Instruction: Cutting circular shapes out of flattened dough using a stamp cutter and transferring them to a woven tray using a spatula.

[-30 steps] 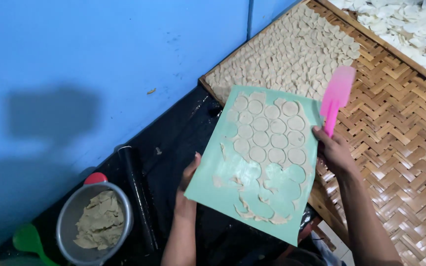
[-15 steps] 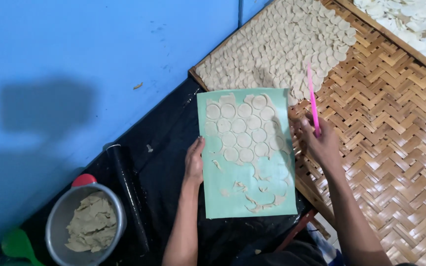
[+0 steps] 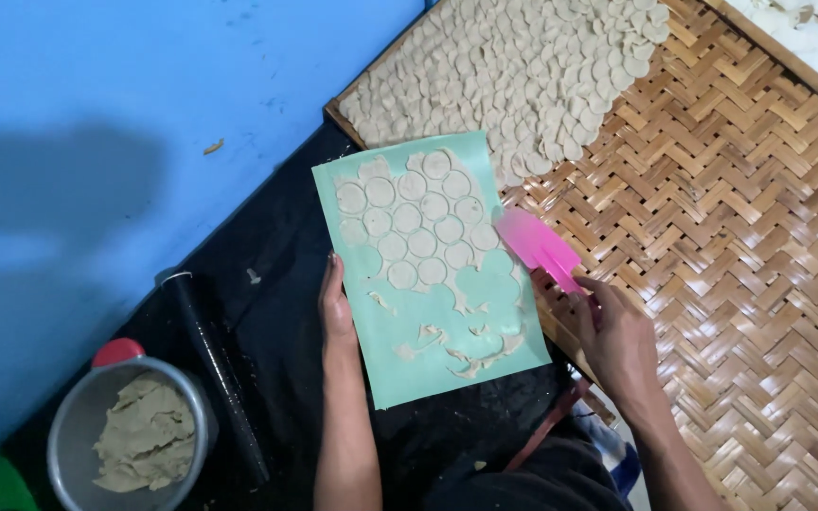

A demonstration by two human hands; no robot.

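My left hand [image 3: 335,305] grips the left edge of a light green mat [image 3: 428,322] covered with thin round dough discs [image 3: 409,220] and dough scraps near its lower end. My right hand [image 3: 617,336] holds a pink scraper [image 3: 537,244], its flat blade touching the mat's right edge next to the discs. The mat is held over a black sheet [image 3: 276,284], beside a woven bamboo tray [image 3: 712,218].
Several dough discs [image 3: 513,76] lie in rows on the far part of the bamboo tray. A black rolling pin [image 3: 215,374] lies on the black sheet. A metal bowl of dough [image 3: 134,435] stands at lower left, by a blue wall [image 3: 97,123].
The pink scraper has come down from above the mat's right side and turned flat against the mat's right edge. The mat sits lower and nearer the tray.
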